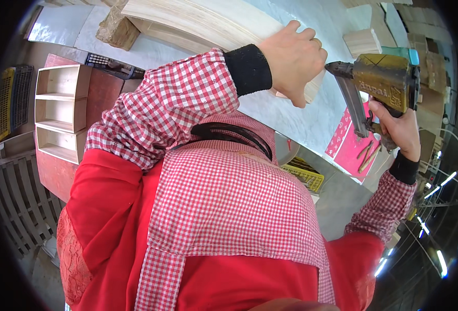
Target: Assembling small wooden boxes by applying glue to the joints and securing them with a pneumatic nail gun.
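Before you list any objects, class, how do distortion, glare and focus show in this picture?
Head view: fisheye curvature bends edges near the rim, with black corners; head view, lower right: lamps glow as white streaks against darkness; head view, upper left: the tabletop carries a bright sheen; head view, centre to right: the left hand and nail gun look fairly sharp.

A scuffed gold-and-black nail gun (pixel 382 78) points leftward near the end of a long, pale wooden piece (pixel 200 23) on the tabletop (pixel 286 122).

A yellow crate (pixel 1 108) sits left (dark crate (pixel 22 93) alongside).
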The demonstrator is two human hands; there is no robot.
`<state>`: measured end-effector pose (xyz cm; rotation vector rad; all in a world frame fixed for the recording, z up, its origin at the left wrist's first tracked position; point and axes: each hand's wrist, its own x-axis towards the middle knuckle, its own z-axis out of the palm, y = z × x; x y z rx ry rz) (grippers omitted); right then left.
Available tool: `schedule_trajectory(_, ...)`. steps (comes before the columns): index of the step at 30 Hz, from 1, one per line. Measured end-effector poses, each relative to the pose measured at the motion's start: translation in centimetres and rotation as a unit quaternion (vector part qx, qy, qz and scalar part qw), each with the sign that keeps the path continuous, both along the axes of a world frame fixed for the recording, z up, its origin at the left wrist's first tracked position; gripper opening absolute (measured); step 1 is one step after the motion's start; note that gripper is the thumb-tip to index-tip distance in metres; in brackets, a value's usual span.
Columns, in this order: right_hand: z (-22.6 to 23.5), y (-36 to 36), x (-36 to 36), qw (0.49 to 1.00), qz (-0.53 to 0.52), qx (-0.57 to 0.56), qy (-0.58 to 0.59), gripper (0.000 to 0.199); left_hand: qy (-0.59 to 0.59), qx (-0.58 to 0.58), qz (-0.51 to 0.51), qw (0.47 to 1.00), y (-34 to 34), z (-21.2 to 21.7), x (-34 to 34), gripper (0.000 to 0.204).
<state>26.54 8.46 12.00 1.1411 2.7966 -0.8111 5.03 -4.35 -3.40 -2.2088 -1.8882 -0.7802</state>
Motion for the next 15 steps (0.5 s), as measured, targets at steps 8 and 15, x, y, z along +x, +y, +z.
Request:
schedule_trajectory(8,-1.0,2.0,3.6,0.994,-0.004,0.055,0.090,0.024,-0.075,0.111,-0.145,0.980,-7.4,-2.0,-0.8,0.027)
schedule_trajectory(15,-2.7,5.1,8.2,0.997,-0.048,0.016,0.060,0.020,-0.004,-0.051,0.110,0.993,-6.9,-9.0,-9.6,0.054)
